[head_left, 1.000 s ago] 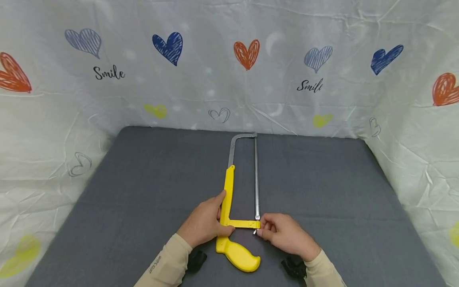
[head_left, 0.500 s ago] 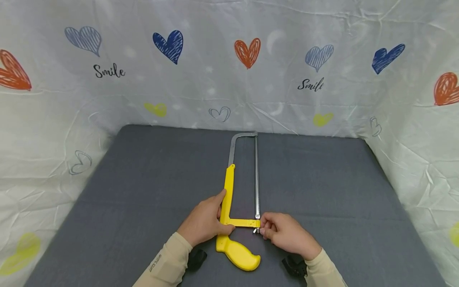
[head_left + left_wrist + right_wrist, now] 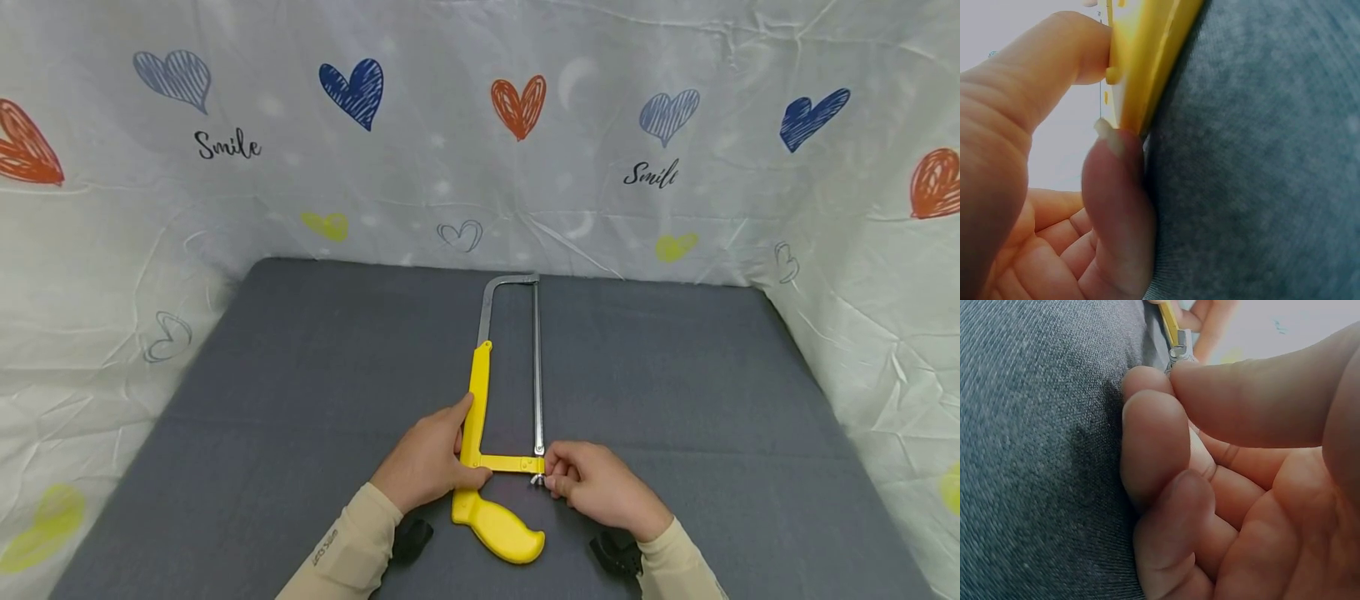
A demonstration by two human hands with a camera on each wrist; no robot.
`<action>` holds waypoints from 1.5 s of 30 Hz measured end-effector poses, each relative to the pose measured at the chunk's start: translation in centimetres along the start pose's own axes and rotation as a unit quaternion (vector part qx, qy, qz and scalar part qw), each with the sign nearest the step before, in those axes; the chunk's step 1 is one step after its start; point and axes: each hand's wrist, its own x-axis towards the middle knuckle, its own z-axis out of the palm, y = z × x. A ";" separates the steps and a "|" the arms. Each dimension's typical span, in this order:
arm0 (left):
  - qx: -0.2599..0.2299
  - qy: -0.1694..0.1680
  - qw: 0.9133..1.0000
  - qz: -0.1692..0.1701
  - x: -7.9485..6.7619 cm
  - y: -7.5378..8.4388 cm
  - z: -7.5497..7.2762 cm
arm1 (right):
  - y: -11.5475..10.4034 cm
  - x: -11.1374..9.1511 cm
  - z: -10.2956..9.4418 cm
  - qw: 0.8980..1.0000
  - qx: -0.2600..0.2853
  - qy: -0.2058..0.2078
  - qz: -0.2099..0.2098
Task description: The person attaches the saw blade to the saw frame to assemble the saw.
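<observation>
A hacksaw with a yellow handle and frame (image 3: pixel 477 417) lies flat on the grey cloth, its grip toward me. My left hand (image 3: pixel 425 462) holds the yellow frame just above the grip; in the left wrist view its fingers press against the yellow edge (image 3: pixel 1154 56). The silver blade (image 3: pixel 537 367) runs along the saw's right side down to the short yellow arm. Below that arm's end sits a small metal wing nut (image 3: pixel 537 480). My right hand (image 3: pixel 603 492) has thumb and index fingertips at the wing nut (image 3: pixel 1181 351), pinching it, with the other fingers curled.
Grey cloth (image 3: pixel 675 367) covers the table. A white curtain (image 3: pixel 420 183) printed with hearts and words hangs behind and along both sides. Black straps (image 3: pixel 617 557) show by the wrists.
The wing nut's wings have turned, showing at a different angle beside the right fingertips. The left hand and saw keep their place; the whole view has shifted slightly.
</observation>
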 end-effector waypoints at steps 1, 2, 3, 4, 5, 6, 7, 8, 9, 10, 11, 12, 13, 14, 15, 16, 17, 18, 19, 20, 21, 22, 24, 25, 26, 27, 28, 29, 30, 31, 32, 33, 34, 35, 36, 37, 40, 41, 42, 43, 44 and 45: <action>0.000 0.000 1.000 0.000 0.0 0.0 0.0 | 0.0 0.0 0.0 1.000 0.001 0.000 0.001; 0.001 0.000 1.000 -0.001 0.0 0.0 0.0 | 0.0 0.0 0.0 1.000 0.002 0.001 0.002; 0.002 0.000 1.000 -0.001 0.0 0.0 0.0 | 0.0 0.0 0.0 1.000 0.002 0.002 0.003; 0.003 -0.001 1.000 -0.002 0.0 0.0 0.0 | 0.0 0.0 0.0 1.000 0.002 0.003 0.004; 0.003 -0.001 1.000 0.000 0.0 0.0 0.0 | 0.0 0.1 0.1 1.000 0.003 0.005 0.006; 0.004 0.000 1.000 0.000 0.0 0.0 0.0 | 0.0 0.1 0.1 1.000 0.002 0.007 0.007; 0.005 0.000 1.000 0.000 0.0 0.1 0.0 | 0.0 0.1 0.1 1.000 0.002 0.008 0.008; 0.005 -0.001 1.000 0.000 -0.1 0.1 0.0 | 0.0 0.1 0.1 1.000 0.002 0.010 0.009; 0.004 -0.001 1.000 -0.001 -0.1 0.1 0.0 | 0.1 0.1 0.1 1.000 0.001 0.011 0.010; 0.004 -0.001 1.000 -0.001 -0.1 0.1 0.0 | 0.0 0.1 0.2 1.000 0.001 0.012 0.010; 0.004 -0.001 1.000 -0.001 -0.1 0.1 0.0 | 0.0 0.2 0.2 1.000 0.000 0.014 0.011; 0.004 -0.001 1.000 -0.003 -0.1 0.1 0.0 | 0.0 0.2 0.2 1.000 -0.001 0.016 0.012; 0.003 0.000 1.000 0.000 -0.1 0.1 0.0 | 0.0 0.2 0.2 1.000 0.000 0.017 0.013; 0.003 0.000 1.000 0.001 -0.1 0.1 0.0 | 0.0 0.2 0.2 1.000 -0.001 0.018 0.013; 0.003 0.001 1.000 0.004 -0.1 0.1 0.0 | 0.0 0.2 0.2 1.000 -0.001 0.019 0.014; 0.004 0.002 1.000 0.005 -0.1 0.1 0.0 | -0.1 0.2 0.2 1.000 -0.005 0.021 0.013; 0.004 0.003 1.000 0.006 -0.1 0.1 0.0 | -0.1 0.1 0.2 1.000 -0.012 0.023 0.011; 0.005 0.003 1.000 0.006 0.0 0.1 0.0 | -0.1 0.1 0.2 1.000 -0.019 0.024 0.008; 0.005 0.004 1.000 0.005 0.0 0.1 0.0 | -0.2 0.1 0.2 0.999 -0.025 0.024 0.006; 0.006 0.003 1.000 0.003 0.0 0.1 0.0 | -0.2 0.1 0.1 0.999 -0.030 0.024 0.005; 0.007 0.004 1.000 0.002 0.0 0.1 0.0 | -0.3 0.1 0.1 0.999 -0.034 0.024 0.005; 0.007 0.004 1.000 -0.001 0.0 0.1 0.0 | -0.4 0.1 0.1 0.999 -0.035 0.023 0.006; 0.008 0.004 1.000 -0.002 0.0 0.1 0.0 | -0.5 0.1 0.1 0.999 -0.027 0.021 0.014; 0.008 0.005 1.000 -0.002 0.0 0.1 0.0 | -0.5 0.1 0.1 0.999 -0.020 0.021 0.020; 0.010 0.005 1.000 -0.002 0.0 0.1 0.0 | -0.5 0.1 0.2 0.999 -0.016 0.022 0.027; 0.010 0.006 1.000 -0.001 0.0 0.2 0.0 | -0.5 0.1 0.3 0.999 -0.015 0.026 0.033; 0.010 0.006 1.000 0.000 0.0 0.2 0.0 | -0.5 0.2 0.4 0.999 -0.016 0.031 0.039; 0.010 0.007 1.000 0.001 0.0 0.1 0.0 | -0.5 0.2 0.6 0.998 -0.021 0.036 0.044; 0.010 0.007 1.000 0.002 0.0 0.1 0.1 | -0.5 0.2 0.7 0.998 -0.027 0.042 0.048; 0.011 0.007 1.000 0.004 0.1 0.1 0.1 | -0.4 0.3 0.8 0.997 -0.030 0.047 0.051; 0.011 0.007 1.000 0.006 0.1 0.1 0.1 | -0.4 0.3 0.8 0.997 -0.036 0.051 0.053; 0.012 0.006 1.000 0.007 0.1 0.1 0.1 | -0.3 0.3 0.9 0.996 -0.042 0.055 0.054; 0.012 0.006 1.000 0.008 0.2 0.1 0.1 | -0.3 0.3 0.9 0.996 -0.045 0.057 0.053; 0.012 0.006 1.000 0.009 0.2 0.1 0.1 | -0.3 0.3 0.9 0.996 -0.046 0.057 0.052; 0.012 0.005 1.000 0.010 0.2 0.1 0.1 | -0.3 0.4 0.9 0.996 -0.046 0.058 0.051; 0.012 0.005 1.000 0.010 0.2 0.1 0.1 | -0.3 0.4 0.8 0.996 -0.046 0.058 0.049; 0.010 0.004 1.000 0.008 0.2 0.1 0.1 | -0.3 0.5 0.8 0.996 -0.042 0.056 0.048; 0.009 0.004 1.000 0.007 0.3 0.1 0.1 | -0.3 0.5 0.8 0.996 -0.040 0.055 0.049; 0.009 0.004 1.000 0.007 0.3 0.0 0.1 | -0.3 0.5 0.8 0.996 -0.038 0.055 0.052; 0.008 0.003 1.000 0.007 0.3 0.0 0.1 | -0.4 0.5 0.8 0.996 -0.035 0.055 0.056; 0.009 0.004 1.000 0.006 0.3 0.0 0.0 | -0.5 0.5 0.8 0.996 -0.032 0.055 0.064; 0.009 0.003 1.000 0.006 0.3 0.0 0.0 | -0.5 0.5 0.8 0.995 -0.029 0.056 0.072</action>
